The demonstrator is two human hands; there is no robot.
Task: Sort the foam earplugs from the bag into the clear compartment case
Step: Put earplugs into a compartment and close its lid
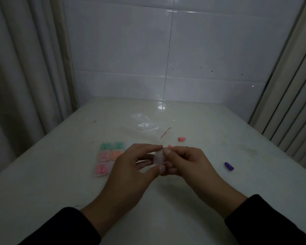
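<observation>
Though blurred: small translucent pouch point(158, 158), pinched.

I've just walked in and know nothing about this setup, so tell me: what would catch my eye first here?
Most striking are the two hands meeting mid-table, the left hand and right hand together pinching a small clear packet. Left of them lies the clear compartment case, with green, orange and pink earplugs inside. Loose on the white table to the right are a pink earplug and a purple earplug.
</observation>
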